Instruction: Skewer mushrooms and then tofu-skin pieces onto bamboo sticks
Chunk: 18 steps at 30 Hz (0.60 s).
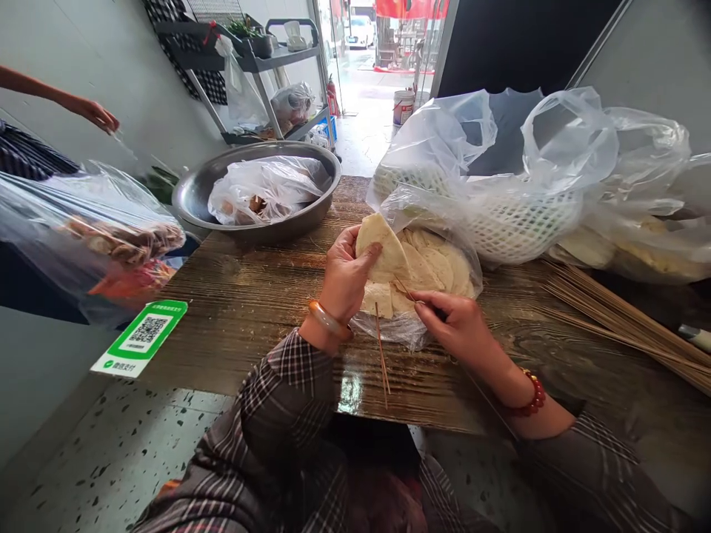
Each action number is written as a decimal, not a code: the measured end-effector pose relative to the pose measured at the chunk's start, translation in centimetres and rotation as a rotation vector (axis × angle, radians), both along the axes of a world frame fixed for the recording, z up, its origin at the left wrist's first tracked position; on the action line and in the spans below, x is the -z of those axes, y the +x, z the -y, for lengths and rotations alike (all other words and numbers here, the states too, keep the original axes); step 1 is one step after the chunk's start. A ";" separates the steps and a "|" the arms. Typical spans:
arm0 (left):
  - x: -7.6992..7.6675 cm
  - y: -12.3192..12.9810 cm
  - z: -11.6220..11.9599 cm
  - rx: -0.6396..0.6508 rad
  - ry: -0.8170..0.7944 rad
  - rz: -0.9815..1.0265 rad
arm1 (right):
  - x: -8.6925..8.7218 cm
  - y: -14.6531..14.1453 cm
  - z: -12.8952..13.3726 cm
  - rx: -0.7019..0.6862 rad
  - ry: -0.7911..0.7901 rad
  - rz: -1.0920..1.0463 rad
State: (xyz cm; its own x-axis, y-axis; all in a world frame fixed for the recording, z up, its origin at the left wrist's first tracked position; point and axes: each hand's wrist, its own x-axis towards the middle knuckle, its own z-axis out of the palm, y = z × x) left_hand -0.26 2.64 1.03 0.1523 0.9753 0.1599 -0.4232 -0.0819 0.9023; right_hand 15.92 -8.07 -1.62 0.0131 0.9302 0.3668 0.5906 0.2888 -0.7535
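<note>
A person's left hand (pixel 345 272) grips 1 pale sheet (pixel 382 246) over a pile of sheets (pixel 438 263) on a wooden table (pixel 249 314), the right hand (pixel 458 324) pinching 1 thin stick (pixel 405 290) close by.

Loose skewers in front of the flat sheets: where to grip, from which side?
I'd pinch the loose skewers mid-length, from above and the right, where the right hand is. They run thin, close together and uncovered there; the far ends reach the flat sheets, and the near ends splay toward the table edge.
</note>
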 end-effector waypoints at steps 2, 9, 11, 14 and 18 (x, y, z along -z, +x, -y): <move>0.1 0.2 0.2 -0.005 0.015 -0.009 | 0.0 -0.1 -0.1 0.003 0.004 -0.016; 0.3 0.5 0.4 -0.008 0.060 -0.055 | 0.0 -0.2 -0.4 0.017 0.013 -0.028; 0.4 0.6 0.5 -0.008 0.063 -0.065 | 0.0 -0.3 -0.4 0.020 0.016 -0.027; 0.5 0.7 0.6 -0.006 0.064 -0.067 | 0.0 -0.3 -0.5 0.023 0.012 -0.019; 0.7 1.0 0.8 0.030 0.047 -0.048 | 0.2 -0.3 -0.6 0.035 0.022 -0.013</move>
